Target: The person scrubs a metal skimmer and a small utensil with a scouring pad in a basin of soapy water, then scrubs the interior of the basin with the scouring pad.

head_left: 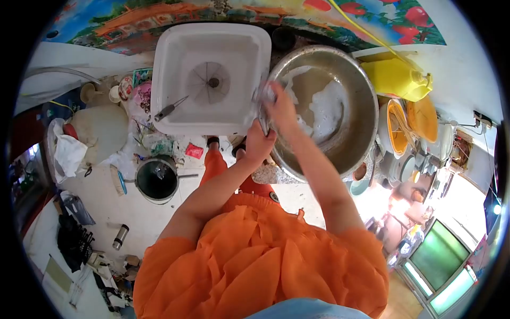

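Between a white square basin [175, 48] and a large round metal basin [370, 95], my two hands are close together. My left hand [260, 141] is closed round the lower end of a shiny metal object [264, 118]. Just above it, my right hand [281, 105] is bent over the upper part, blurred by motion, with something pale and unclear at its fingers. Cloudy water with white foam [328, 109] lies in the metal basin. Inside the white basin are a round wire-patterned disc [208, 82] and a tool with a dark handle [166, 111].
A yellow jug [396, 78] and an orange-lined bowl [396, 127] stand at the right. On the floor at the left are a dark bucket [156, 181] and a metal flask [121, 237]. A red packet [194, 151] lies near the feet.
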`<action>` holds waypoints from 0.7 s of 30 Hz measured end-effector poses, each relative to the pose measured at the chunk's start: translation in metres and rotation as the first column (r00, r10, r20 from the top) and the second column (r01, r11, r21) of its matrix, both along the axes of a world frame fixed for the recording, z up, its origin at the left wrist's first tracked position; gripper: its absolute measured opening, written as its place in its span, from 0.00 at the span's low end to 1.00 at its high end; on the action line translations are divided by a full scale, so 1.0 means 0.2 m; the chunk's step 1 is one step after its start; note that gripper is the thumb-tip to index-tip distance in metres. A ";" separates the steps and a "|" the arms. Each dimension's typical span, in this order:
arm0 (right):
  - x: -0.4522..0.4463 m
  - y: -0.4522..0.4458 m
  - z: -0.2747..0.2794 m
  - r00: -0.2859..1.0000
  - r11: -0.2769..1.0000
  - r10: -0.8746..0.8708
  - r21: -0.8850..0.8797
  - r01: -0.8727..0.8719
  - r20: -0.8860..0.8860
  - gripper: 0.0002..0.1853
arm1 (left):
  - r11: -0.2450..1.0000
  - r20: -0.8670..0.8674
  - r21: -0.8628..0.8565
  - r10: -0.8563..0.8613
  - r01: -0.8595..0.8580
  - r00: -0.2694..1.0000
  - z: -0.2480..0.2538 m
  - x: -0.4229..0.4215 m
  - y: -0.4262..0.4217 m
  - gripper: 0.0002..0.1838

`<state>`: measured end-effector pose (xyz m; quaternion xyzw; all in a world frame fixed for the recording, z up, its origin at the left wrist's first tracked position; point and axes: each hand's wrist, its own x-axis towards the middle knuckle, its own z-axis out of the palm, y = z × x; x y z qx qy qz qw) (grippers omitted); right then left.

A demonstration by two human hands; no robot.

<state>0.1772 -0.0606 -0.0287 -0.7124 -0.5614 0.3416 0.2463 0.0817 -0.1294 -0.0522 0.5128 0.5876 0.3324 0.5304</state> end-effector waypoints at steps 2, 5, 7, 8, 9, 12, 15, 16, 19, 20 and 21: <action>0.06 0.13 0.00 0.973 0.992 -0.130 -0.022 0.128 -0.189 0.22 | 0.989 -0.067 -0.148 -0.019 0.009 0.998 0.00 0.01 0.03 0.13; 0.02 -0.04 -0.09 0.974 0.996 -0.052 0.054 0.065 -0.219 0.21 | 1.000 -0.095 0.003 0.007 -0.006 0.995 -0.03 0.00 0.02 0.13; -0.01 -0.10 -0.06 0.994 0.976 0.100 0.191 -0.106 0.042 0.20 | 0.991 -0.055 0.120 -0.046 0.052 0.997 -0.08 0.01 0.04 0.13; -0.02 -0.15 -0.06 0.974 0.955 0.155 0.225 -0.191 0.168 0.20 | 0.983 -0.046 0.160 -0.082 0.088 0.996 -0.10 0.00 0.00 0.13; -0.01 -0.08 -0.06 0.996 0.984 0.033 0.174 -0.047 0.084 0.21 | 0.996 -0.062 0.057 -0.066 0.070 0.996 -0.08 -0.01 -0.02 0.12; 0.05 0.22 -0.06 0.971 0.969 -0.229 0.080 0.235 -0.073 0.22 | 0.995 -0.081 -0.104 -0.002 -0.006 0.997 -0.03 0.02 0.02 0.12; -0.03 0.05 -0.02 0.983 0.978 -0.181 0.095 0.184 -0.043 0.22 | 0.999 0.015 -0.016 0.030 -0.029 0.999 -0.02 0.02 -0.01 0.13; -0.03 0.00 -0.02 0.994 0.987 -0.099 0.127 0.094 0.036 0.22 | 0.997 0.094 0.062 0.049 -0.055 0.994 -0.04 0.03 -0.02 0.13; 0.01 0.06 -0.01 0.995 0.996 -0.037 0.081 0.029 0.094 0.22 | 0.997 0.019 -0.071 0.011 -0.010 1.000 0.01 0.03 0.01 0.12; 0.08 0.23 -0.04 0.974 0.972 -0.216 0.112 0.208 0.062 0.22 | 0.984 -0.053 -0.175 -0.028 0.018 0.998 0.03 0.02 0.00 0.12; 0.17 0.38 -0.08 0.923 0.915 -0.385 0.141 0.378 0.027 0.22 | 0.988 -0.055 -0.156 -0.008 -0.001 0.998 0.02 0.03 -0.01 0.12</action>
